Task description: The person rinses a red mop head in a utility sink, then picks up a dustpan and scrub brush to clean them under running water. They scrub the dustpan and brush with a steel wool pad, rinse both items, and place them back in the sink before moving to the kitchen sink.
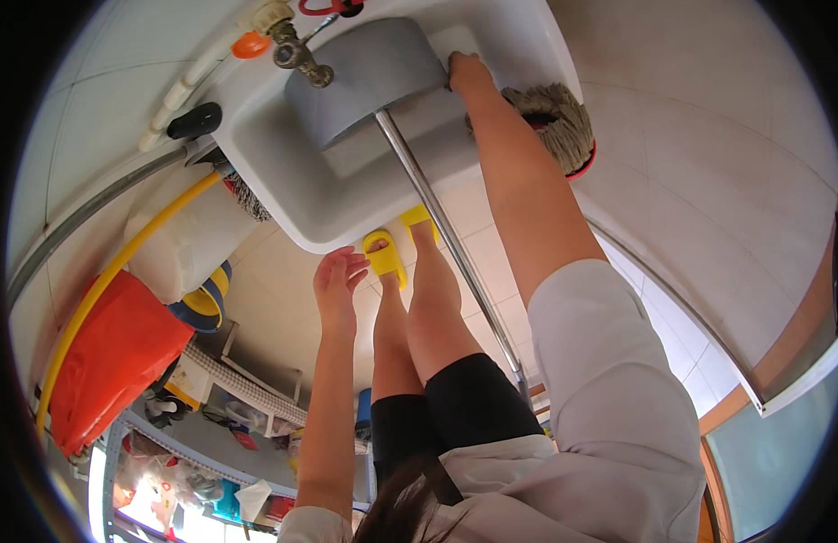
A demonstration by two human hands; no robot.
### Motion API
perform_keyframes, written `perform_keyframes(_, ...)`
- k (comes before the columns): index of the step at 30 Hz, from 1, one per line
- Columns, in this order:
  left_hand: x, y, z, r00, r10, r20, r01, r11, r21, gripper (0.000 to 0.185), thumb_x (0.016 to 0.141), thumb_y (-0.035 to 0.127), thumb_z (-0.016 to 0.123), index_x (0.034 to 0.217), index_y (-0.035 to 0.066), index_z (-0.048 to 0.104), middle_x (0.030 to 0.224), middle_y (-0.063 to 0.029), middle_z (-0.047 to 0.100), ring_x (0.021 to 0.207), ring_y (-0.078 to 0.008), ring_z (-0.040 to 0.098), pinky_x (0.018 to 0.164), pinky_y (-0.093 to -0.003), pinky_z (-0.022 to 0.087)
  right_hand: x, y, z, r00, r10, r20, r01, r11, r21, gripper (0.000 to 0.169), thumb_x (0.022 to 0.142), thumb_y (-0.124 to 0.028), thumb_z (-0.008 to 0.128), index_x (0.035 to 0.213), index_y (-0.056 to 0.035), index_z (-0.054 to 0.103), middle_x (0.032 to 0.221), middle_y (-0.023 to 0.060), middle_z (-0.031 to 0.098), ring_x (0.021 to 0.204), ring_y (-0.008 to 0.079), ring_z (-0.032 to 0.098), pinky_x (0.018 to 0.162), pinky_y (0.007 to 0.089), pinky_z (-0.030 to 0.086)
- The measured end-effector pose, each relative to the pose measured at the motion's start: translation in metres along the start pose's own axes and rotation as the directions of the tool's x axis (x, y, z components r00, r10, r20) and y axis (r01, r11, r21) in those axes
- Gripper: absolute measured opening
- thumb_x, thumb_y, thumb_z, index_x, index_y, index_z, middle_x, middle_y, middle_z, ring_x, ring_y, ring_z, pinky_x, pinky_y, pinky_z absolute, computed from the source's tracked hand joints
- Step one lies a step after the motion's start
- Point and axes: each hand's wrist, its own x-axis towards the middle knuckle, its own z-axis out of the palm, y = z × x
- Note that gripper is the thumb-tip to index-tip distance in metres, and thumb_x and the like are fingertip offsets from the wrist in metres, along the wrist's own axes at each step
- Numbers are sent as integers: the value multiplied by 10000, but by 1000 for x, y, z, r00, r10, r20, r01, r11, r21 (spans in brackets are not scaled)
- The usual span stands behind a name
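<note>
A grey pan (371,75) with a long metal pole (419,173) lies tilted in the white sink (270,176), below the tap (300,58). My right hand (468,71) grips the pan's right edge; its fingers are partly hidden. From the pan the pole slopes down past my legs. My left hand (339,275) holds nothing, its fingers loosely bent and apart. It is by the sink's front rim, and I cannot tell whether it touches the rim. No water shows from the tap.
A string mop head (558,125) is at the sink's right side. On the left are a yellow hose (113,271), a white container (181,237), a red bag (117,360) and cluttered shelving (208,441). My feet in yellow slippers (385,258) stand below the sink.
</note>
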Motion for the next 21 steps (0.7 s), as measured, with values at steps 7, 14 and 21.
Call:
perform_keyframes(7,6,29,19,998,68,5,-68,998,13,214,944,150,455,1053,-1,562,919,-95,629,884,-201,618,826,-332,495,12,-2,24,988,132,81,-90,913,-397,352,787,-116,663,1132,-96,597,1242,164,473,1033,376,554,792,440,540)
perform_keyframes(14,-2,63,21,995,94,-17,-94,995,-17,215,937,135,461,1078,-1,549,949,-97,623,905,-215,613,849,-335,486,17,-8,-9,956,250,-156,-226,961,161,284,775,-171,657,1020,-33,617,1057,182,595,966,340,593,753,430,522)
perform_keyframes(21,-10,109,27,978,206,-23,-206,979,10,205,927,104,455,1075,-9,541,945,-106,617,924,-220,610,849,-332,487,-105,-60,-77,734,109,-670,316,819,479,218,737,-126,531,890,19,590,921,179,571,886,381,560,786,429,460)
